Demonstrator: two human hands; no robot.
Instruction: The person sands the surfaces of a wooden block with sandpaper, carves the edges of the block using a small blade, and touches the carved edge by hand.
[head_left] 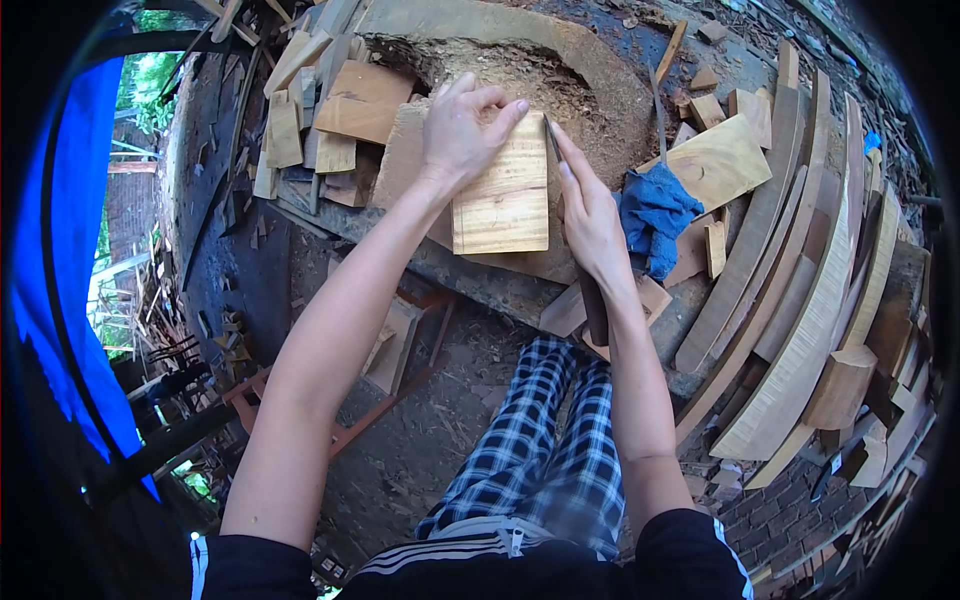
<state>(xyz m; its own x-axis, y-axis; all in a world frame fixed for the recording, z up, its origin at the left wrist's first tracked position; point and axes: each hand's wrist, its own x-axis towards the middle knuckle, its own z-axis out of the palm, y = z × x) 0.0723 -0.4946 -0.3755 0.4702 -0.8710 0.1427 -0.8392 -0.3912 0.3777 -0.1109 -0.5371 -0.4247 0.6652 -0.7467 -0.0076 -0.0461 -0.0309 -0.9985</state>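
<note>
A pale rectangular wooden block (500, 205) lies on a rough wooden work surface. My left hand (465, 135) rests at its upper left edge, thumb stretched over the top, fingers partly curled on the far side. Along the block's right edge, my right hand (590, 215) is closed round a dark, narrow blade-like tool (592, 305). Its thin tip touches or nearly touches the block's upper right corner, and the rest runs down under my wrist. A crumpled blue cloth (657, 215) sits just right of my right hand.
Sawdust fills a hollow in the big wooden slab (610, 70) beyond my hands. Offcuts (365, 100) are piled at the left. Another flat board (715, 165) and long curved planks (795, 360) lie at the right. A reddish frame (390, 400) stands below the bench edge.
</note>
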